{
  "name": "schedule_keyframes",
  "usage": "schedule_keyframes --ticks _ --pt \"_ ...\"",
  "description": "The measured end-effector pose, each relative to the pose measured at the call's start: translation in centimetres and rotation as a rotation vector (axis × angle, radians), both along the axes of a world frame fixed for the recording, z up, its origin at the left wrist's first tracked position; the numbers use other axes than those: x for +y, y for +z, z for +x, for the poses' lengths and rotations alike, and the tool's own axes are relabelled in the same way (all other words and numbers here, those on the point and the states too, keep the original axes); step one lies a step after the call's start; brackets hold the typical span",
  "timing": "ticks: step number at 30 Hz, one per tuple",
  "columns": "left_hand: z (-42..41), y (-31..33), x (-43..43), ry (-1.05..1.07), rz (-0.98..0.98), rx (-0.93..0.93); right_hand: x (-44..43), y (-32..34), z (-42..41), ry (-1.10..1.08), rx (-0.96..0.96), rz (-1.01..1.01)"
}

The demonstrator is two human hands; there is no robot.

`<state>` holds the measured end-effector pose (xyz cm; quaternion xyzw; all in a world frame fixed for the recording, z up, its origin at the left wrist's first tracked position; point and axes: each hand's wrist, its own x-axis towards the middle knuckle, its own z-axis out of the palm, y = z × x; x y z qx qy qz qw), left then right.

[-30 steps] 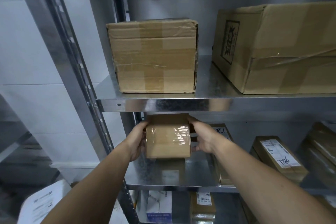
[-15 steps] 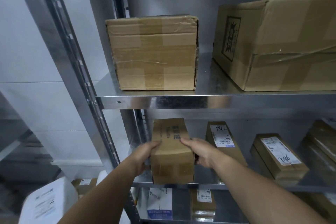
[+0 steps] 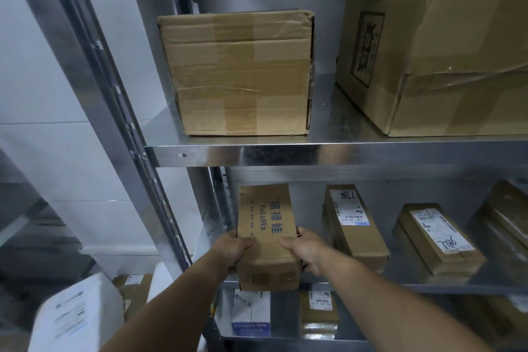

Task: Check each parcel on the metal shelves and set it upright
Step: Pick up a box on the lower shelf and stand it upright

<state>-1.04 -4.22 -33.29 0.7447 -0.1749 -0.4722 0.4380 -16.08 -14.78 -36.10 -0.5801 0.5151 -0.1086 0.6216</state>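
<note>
The FuLuWa parcel (image 3: 264, 237) lies lengthwise at the left end of the middle metal shelf (image 3: 445, 287), printed face up, its near end at the front edge. I see my left grip (image 3: 231, 250) and right grip (image 3: 307, 251) clasping its near sides, thumbs on top.

Reaching forward with 2 bare arms, forearms converging. Gripping the parcel (image 3: 264, 226) at its left side with the left hand (image 3: 232, 251) and at its right with the right hand (image 3: 308, 251), thumbs on top.
</note>
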Motion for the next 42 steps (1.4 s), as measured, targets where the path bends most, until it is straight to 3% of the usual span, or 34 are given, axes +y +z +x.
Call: schedule_keyframes --ticks 12,26,38,42 --pt "0.2 -0.9 -0.8 0.015 0.017 -0.046 -0.4 -1.1 1.3 -0.066 0.124 -0.122" --pt "-0.3 0.0 -0.5 0.019 0.028 -0.063 0.0 -0.4 1.2 -0.064 0.119 -0.111" --pt "-1.1 2.7 0.3 0.031 -0.047 0.037 0.1 0.8 -0.5 -0.075 -0.113 0.027" --pt "-1.1 3.5 0.4 0.054 -0.125 0.055 0.6 1.4 -1.1 -0.138 -0.171 0.167"
